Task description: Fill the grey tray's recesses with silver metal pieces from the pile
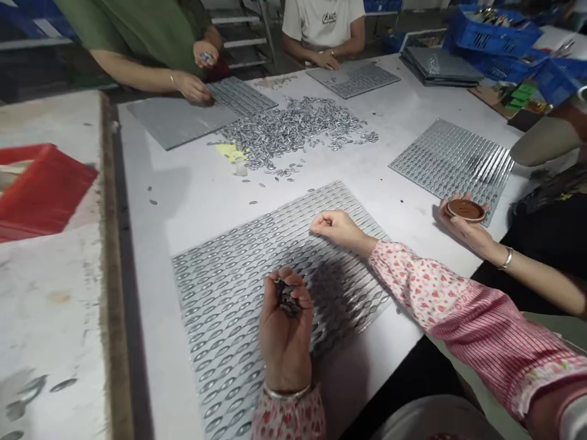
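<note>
A white worktop (153, 305) fills the room's foreground. Towards its near edge, the left hand (287, 336) curls palm-up around a clutch of pieces (288, 299), above a sheet (220, 305) patterned with ovals. The pieces look light, stiff and slick, hardly fragile, and are probably easiest to pinch across their narrow middles, singly. Farther in, the right hand (337, 229) is drawn into a pinch over the sheet; whether it grips a piece, I cannot tell. More pieces lie in a pile (284, 131) towards the worktop's far edge.
</note>
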The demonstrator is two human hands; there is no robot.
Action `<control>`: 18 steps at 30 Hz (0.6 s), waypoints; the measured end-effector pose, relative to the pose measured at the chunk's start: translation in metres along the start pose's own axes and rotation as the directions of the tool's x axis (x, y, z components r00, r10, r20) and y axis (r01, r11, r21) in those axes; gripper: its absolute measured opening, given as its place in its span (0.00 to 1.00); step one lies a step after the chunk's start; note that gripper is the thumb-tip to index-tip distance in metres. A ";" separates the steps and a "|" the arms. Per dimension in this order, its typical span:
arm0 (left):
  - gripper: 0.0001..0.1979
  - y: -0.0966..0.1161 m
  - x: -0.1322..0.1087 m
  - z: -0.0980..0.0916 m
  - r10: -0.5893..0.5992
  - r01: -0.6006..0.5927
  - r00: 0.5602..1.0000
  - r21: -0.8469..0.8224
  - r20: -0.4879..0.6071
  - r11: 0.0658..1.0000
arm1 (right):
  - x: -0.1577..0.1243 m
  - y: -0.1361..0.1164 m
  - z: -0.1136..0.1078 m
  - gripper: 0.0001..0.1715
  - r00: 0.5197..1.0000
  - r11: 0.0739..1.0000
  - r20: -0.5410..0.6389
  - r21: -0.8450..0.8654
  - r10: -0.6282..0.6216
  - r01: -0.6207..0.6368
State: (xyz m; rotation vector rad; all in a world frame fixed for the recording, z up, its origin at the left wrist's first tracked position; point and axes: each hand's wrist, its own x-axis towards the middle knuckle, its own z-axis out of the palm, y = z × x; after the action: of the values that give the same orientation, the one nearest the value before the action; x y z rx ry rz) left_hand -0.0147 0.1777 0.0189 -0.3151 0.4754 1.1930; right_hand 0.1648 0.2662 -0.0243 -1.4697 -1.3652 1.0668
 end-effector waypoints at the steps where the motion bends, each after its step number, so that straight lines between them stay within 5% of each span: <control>1: 0.12 0.003 0.003 -0.002 -0.005 0.005 1.000 -0.010 -0.004 1.000 | 0.006 0.002 0.003 0.12 1.000 0.998 0.004 -0.061 0.002 -0.001; 10: 0.13 0.005 0.006 -0.015 -0.064 0.058 0.996 -0.095 -0.056 0.994 | 0.015 0.005 0.017 0.09 0.992 0.833 0.076 -0.539 -0.099 0.124; 14: 0.11 -0.001 0.004 -0.008 -0.013 0.013 0.986 0.002 -0.164 1.000 | 0.015 0.007 0.021 0.07 0.993 0.787 0.044 -0.607 -0.109 0.113; 18: 0.10 -0.006 0.004 -0.007 0.002 0.002 0.989 0.027 -0.151 1.000 | 0.015 0.014 0.015 0.08 0.984 0.838 0.035 -0.521 -0.173 0.166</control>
State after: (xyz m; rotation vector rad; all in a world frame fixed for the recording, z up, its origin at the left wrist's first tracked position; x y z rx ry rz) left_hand -0.0088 0.1755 0.0109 -0.3841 0.6229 1.1668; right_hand 0.1554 0.2811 -0.0421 -1.6868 -1.8359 0.5862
